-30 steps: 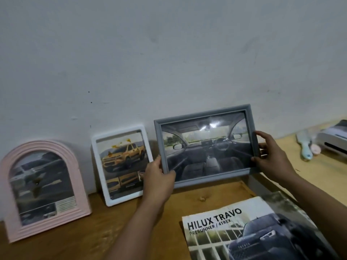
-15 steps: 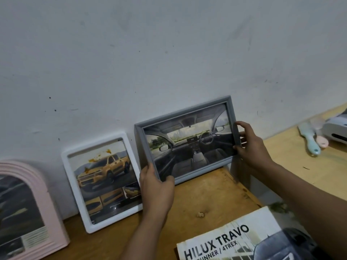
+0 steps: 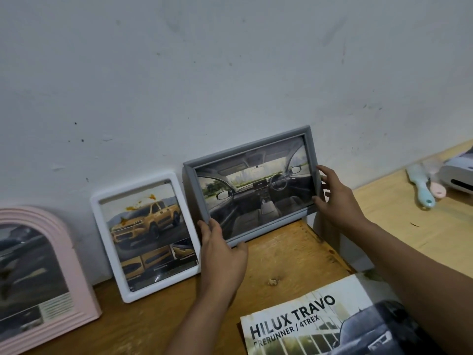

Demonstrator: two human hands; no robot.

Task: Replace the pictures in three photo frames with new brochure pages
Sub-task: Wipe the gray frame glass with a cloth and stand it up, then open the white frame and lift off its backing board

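Setting the grey frame down against the wall, its lower edge now at the wooden table, lower than a second ago.
Left hand grips the lower left corner, right hand pinches the right edge. Count: three frames, the grey frame, white frame and pink frame, all holding car pages; one brochure. Judged: final placement, task near complete.

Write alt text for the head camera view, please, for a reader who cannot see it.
Two hands, the left hand and the right hand, hold a grey rectangular photo frame showing a car interior against a white wall. Left of it, a white rectangular frame and a pink arched frame lean on the wooden table; a car brochure lies in front.
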